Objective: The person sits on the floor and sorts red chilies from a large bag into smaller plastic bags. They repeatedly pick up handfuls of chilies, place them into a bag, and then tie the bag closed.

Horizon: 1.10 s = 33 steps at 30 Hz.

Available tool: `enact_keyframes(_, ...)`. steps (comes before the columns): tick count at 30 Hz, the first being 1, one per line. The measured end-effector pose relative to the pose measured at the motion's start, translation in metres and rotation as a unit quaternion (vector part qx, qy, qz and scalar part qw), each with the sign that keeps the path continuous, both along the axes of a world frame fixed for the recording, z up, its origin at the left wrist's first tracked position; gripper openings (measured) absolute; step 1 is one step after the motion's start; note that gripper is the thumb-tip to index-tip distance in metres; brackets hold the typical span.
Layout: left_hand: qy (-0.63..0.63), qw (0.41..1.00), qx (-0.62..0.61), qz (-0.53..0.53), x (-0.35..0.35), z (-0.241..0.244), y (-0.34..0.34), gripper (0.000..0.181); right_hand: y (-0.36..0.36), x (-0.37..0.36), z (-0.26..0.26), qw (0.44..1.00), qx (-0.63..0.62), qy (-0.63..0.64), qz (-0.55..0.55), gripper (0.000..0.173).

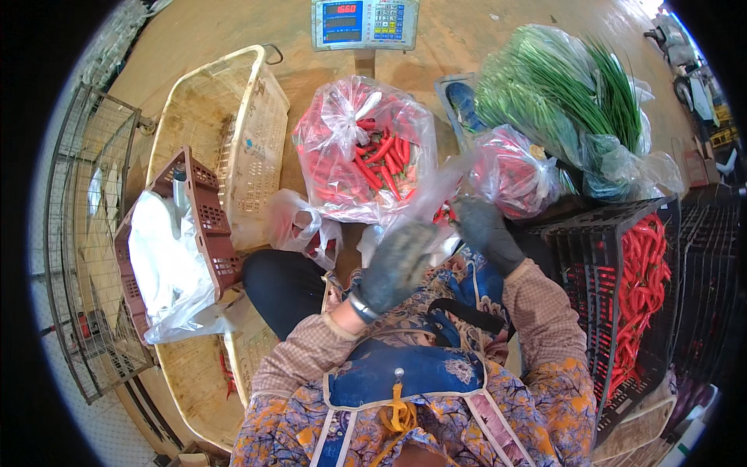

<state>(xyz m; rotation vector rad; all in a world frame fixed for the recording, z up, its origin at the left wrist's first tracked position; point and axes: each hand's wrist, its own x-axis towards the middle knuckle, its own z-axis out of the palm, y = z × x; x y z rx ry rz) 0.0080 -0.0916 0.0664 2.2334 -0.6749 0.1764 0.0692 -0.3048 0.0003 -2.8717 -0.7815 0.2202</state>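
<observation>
Both hands wear dark gloves and look blurred by motion. My left hand (400, 265) is over my lap, at a thin clear plastic bag (429, 195); its grip on the bag cannot be made out. Close to the bag's right side, my right hand (484, 230) is beside a few red chilies (444, 215). Beyond the hands, a big knotted clear bag of red chilies (365, 152) rests below a digital scale display (365, 24). A smaller tied bag of chilies (513, 172) lies to the right, and another small bag (306, 230) sits by my left knee.
Black plastic crates of red chilies (639, 298) stand at right. Bagged green stalks (560, 93) lie at upper right. At left are cream plastic crates (257, 140), a maroon crate (219, 233) with white plastic bags (166, 262), and a wire cage (87, 233).
</observation>
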Motion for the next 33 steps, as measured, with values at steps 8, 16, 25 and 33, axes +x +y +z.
enact_keyframes(8,0.239,0.937,0.255,-0.010,0.003,-0.104,0.015,0.034,-0.067,0.015,-0.104,0.981,-0.144,-0.123,-0.033,0.021)
enact_keyframes(16,0.410,0.859,0.300,0.054,-0.009,-0.161,0.033,0.066,-0.104,0.037,-0.047,0.976,-0.171,-0.071,-0.115,0.011)
enact_keyframes(25,0.497,0.859,0.046,0.114,-0.010,-0.265,0.046,0.054,-0.098,0.026,-0.031,0.969,-0.098,0.102,-0.202,0.017)
enact_keyframes(33,0.597,0.398,-0.655,0.237,0.014,-0.286,0.029,0.032,-0.096,0.035,-0.039,0.943,-0.011,0.166,-0.290,0.036)
